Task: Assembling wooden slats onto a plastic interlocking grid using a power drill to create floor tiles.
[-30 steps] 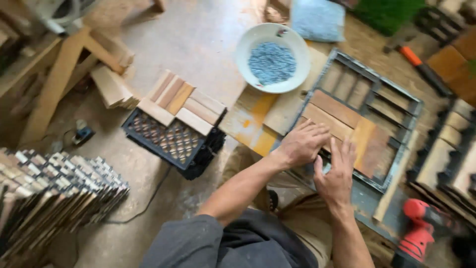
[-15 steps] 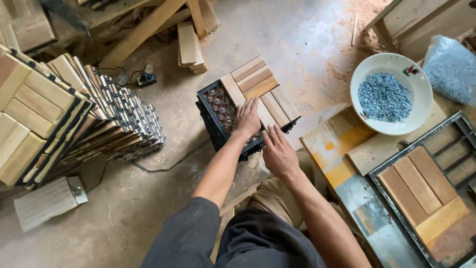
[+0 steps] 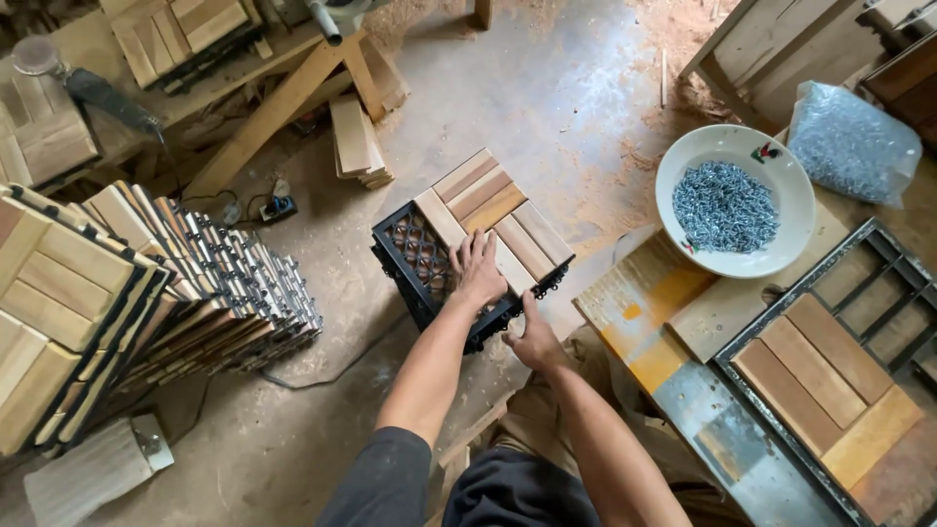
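Dusty floor: tile stack (image 3: 468, 244) (hands atop), screw bowl (image 3: 734, 200) just right.

The left hand (image 3: 478, 268) covers part of the black plastic grid (image 3: 420, 259), and the near edge of this grid is hidden under the right hand (image 3: 534, 337). The metal frame (image 3: 878, 254) with wooden slats is cut off by the right and bottom edges. The pieces in the white bowl (image 3: 795, 195) are too small to tell apart. The stack of tiles (image 3: 59, 303) runs past the left edge.

Single head view, steep downward look, near floor (image 3: 547, 88) ahead of knees.
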